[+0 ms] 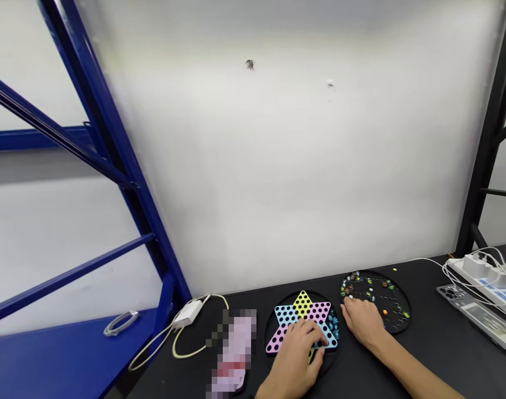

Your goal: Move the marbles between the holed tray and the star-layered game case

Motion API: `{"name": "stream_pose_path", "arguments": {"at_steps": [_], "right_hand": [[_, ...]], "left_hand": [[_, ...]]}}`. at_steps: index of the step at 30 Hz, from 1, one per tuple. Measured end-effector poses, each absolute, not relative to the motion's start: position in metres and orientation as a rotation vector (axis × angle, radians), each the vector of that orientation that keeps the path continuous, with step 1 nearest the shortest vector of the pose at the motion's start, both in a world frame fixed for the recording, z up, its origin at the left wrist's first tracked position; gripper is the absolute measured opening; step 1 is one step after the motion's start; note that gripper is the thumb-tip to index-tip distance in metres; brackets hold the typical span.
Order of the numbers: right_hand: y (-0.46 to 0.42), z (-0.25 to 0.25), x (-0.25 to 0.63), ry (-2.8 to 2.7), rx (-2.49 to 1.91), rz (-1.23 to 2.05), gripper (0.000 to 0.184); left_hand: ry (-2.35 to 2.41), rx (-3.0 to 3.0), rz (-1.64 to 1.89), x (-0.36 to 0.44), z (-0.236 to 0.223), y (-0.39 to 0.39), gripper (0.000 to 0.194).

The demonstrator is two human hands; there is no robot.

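Observation:
My left hand (298, 352) lies over the star-shaped Chinese checkers board (302, 303), its fingers bent and its thumb apart from them. Yellow, pink and light blue points of the board show around the hand, dotted with dark holes. Blue marbles (333, 324) sit in the round black base beside the star. At the left part of a round black tray (409, 310), my right hand (363, 320) is curled with its fingers together. What its fingertips hold, if anything, is hidden. Coloured marbles (347, 285) lie along the tray's edge, and an orange piece (385, 312) is inside it.
A pixelated pinkish object (236, 354) lies left of the board. White cables and an adapter (188, 314) are farther left. On the right are a power strip (491, 282) and a clear case (479, 318). A white wall (294, 166) stands behind the black table.

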State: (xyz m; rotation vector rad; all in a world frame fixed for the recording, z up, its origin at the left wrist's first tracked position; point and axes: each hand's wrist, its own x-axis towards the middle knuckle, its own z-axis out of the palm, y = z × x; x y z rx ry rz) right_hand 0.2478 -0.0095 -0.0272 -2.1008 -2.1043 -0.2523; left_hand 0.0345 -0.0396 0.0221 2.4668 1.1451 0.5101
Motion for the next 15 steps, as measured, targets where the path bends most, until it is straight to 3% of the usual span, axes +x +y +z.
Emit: {"name": "stream_pose_path", "arguments": {"at_steps": [8, 12, 15], "right_hand": [[-0.005, -0.022, 0.259, -1.882, -1.997, -0.029, 0.042], [0.006, -0.015, 0.280, -1.337, -1.665, 0.461, 0.055], [0.012, -0.011, 0.301, -0.732, -1.278, 0.931, 0.052]], "left_hand": [[1.134, 2.489, 0.525, 0.033, 0.020, -0.039, 0.019], [1.133, 2.496, 0.515, 0.033, 0.020, -0.040, 0.018], [1.129, 2.496, 0.516, 0.033, 0.020, -0.040, 0.017]]}}
